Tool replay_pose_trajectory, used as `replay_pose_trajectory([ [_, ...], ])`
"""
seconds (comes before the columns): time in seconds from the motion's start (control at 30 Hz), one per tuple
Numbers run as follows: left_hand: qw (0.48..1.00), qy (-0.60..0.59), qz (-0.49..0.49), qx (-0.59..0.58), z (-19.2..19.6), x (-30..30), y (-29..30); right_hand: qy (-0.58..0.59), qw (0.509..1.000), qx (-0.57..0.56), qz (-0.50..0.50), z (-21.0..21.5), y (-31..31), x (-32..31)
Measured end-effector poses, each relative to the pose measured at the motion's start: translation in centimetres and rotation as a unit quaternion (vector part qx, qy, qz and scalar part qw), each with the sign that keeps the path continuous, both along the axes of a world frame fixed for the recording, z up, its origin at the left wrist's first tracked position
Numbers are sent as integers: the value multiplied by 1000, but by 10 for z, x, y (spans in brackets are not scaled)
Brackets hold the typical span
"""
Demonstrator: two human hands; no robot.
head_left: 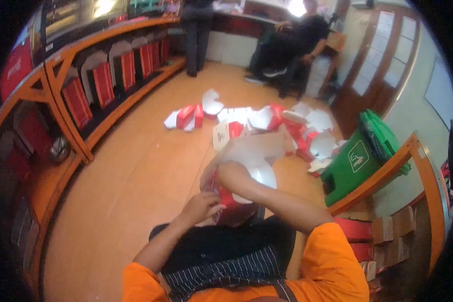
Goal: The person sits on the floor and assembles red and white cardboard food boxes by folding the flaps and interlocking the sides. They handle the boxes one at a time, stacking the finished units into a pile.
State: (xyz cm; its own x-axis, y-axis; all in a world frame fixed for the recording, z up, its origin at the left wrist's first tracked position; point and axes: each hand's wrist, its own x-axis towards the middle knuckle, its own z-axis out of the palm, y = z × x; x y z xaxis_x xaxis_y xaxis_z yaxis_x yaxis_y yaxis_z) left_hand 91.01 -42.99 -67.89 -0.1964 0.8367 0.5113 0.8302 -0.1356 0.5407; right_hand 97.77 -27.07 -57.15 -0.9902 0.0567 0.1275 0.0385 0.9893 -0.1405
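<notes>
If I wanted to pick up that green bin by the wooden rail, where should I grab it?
Probably by the rim under its lid, reaching down from above. The green bin stands tilted in this view, with its hinged lid on top and smooth, sloping walls that give fingers nothing to catch. The wooden rail crosses in front of its lower part, so coming from above or from the open floor side looks easiest.

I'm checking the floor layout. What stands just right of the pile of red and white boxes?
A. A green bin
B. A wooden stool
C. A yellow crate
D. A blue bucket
A: a green bin stands on the floor at the right edge of the pile of boxes, beside an orange wooden rail.
</notes>
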Motion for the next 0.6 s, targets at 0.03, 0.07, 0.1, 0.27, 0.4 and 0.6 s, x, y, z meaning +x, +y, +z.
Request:
replay_pose_trajectory([
  [0.03, 1000, -15, -5, 9, -5, -2, 3, 15, 1000, -10, 13, -8, 2, 0],
  [0.07, 998, -37, 12, -48, 3, 2, -2, 28, 999, -20, 26, -10, 2, 2],
  [0.1, 997, -54, 6, -60, 9, 2, -3, 37, 999, -25, 26, -8, 3, 3],
  [0.27, 996, -79, -22, -27, 16, 0, -1, 38, 999, 24, 10, -4, -2, 8],
  [0.4, 992, -117, -23, -43, 14, 1, 3, -14, 997, 55, -48, -18, 3, 1],
  [0.6, 995, -82, -24, -42, 11, 2, 3, 2, 999, 41, -25, -22, 3, 6],
])
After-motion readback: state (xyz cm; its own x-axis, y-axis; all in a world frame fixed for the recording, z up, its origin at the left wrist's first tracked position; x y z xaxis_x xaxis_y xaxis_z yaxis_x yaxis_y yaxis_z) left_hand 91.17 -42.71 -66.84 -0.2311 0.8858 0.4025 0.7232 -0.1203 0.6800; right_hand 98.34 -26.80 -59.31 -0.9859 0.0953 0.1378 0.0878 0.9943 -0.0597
